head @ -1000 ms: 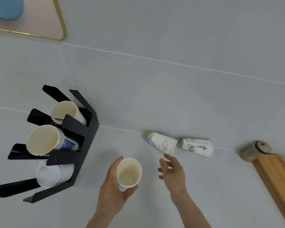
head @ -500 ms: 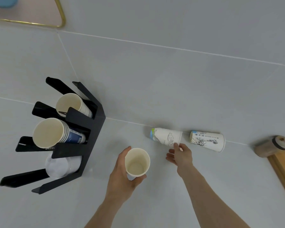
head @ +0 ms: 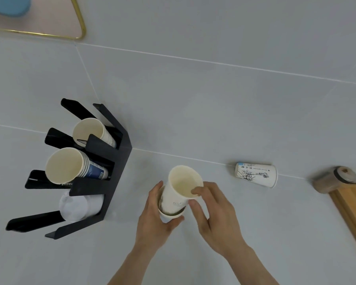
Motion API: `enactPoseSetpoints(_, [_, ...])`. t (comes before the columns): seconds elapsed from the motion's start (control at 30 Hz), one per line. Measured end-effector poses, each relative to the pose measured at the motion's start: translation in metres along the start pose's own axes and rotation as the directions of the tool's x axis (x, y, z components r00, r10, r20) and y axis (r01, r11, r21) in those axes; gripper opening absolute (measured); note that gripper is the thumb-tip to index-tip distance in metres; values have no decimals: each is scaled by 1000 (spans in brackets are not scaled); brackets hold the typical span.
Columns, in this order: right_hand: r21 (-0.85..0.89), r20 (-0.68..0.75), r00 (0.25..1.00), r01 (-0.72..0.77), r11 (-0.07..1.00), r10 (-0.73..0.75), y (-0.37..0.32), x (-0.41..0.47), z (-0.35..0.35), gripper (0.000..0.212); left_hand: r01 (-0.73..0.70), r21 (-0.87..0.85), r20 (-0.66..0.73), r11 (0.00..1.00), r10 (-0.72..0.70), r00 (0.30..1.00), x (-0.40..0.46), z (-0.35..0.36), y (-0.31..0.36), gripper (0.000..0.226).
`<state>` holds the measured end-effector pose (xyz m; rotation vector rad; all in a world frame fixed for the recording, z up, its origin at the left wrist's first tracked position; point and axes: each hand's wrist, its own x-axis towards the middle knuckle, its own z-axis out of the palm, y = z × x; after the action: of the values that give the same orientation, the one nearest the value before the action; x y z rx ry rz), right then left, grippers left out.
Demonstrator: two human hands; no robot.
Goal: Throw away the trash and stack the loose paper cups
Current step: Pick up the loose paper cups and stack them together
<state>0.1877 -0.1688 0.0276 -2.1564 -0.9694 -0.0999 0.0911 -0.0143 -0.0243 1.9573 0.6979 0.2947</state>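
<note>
Near the bench's front edge, the second cup (head: 182,189), just lifted off the bench, now nests in the first cup (head: 169,213); left hand (head: 155,219) clamped on first, right hand (head: 212,208) on second. One cup (head: 256,174) remains lying down.

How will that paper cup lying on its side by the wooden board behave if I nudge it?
The printed cup lies on its side on smooth floor, so it would probably roll, curving since it tapers. It looks empty and thin-walled, so likely light and easily crushed.
</note>
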Motion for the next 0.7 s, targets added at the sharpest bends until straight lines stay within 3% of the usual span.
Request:
enactPoseSetpoints(0.17, [110,90,981,-180,977,171,-5,-17,24,63,50,-39,-19,998,-51,999,-6,1,3,128])
enactPoseSetpoints(0.3, [66,132,943,-315,947,305,1,-26,47,81,18,-28,2,999,-18,1000,-8,3,4,124])
enactPoseSetpoints(0.43, [103,144,922,-375,921,359,10,-29,49,83,-29,8,4,1000,29,1000,-6,8,-2,107])
enactPoseSetpoints(0.5, [191,156,892,-449,873,425,15,-26,40,68,-50,18,-14,999,50,999,-4,10,-3,106])
enactPoseSetpoints(0.57, [338,119,802,-587,736,585,29,-16,26,45,-59,24,-31,998,59,998,-1,12,-2,108])
enactPoseSetpoints(0.7, [546,-69,466,-723,424,882,93,7,-15,26,-23,6,-35,1000,24,999,3,18,1,108])
